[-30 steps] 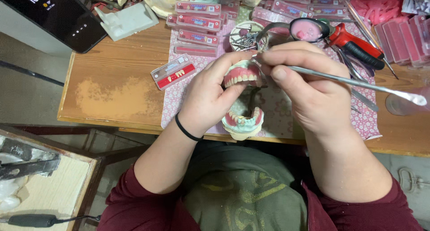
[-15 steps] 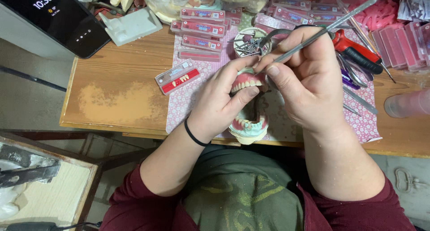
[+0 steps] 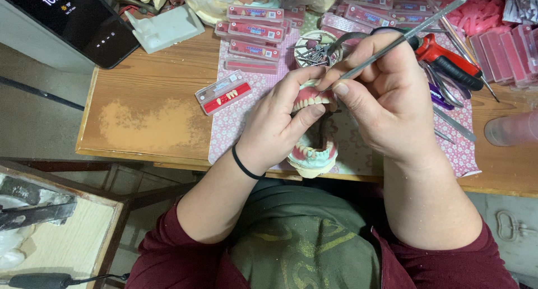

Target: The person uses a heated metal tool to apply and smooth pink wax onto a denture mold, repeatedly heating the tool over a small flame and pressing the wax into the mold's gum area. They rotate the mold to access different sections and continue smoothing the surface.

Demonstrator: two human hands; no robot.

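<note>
Our left hand (image 3: 274, 126) clamps pink-and-white denture model (image 3: 311, 98); right hand (image 3: 386, 98) pinches thin metal tool (image 3: 414, 32). Red-handled pliers (image 3: 448, 56) far right, clear tooth-card box (image 3: 224, 93) left.

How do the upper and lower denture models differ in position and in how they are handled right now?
The upper denture model is pinched by the left hand and touched by the metal tool in the right hand. The lower denture model hangs below at the table edge, tool-free. Both have pink gums and white teeth.

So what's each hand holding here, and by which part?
The left hand grips the upper denture model around its sides. The right hand pinches a thin metal tool near its lower working end.
</note>
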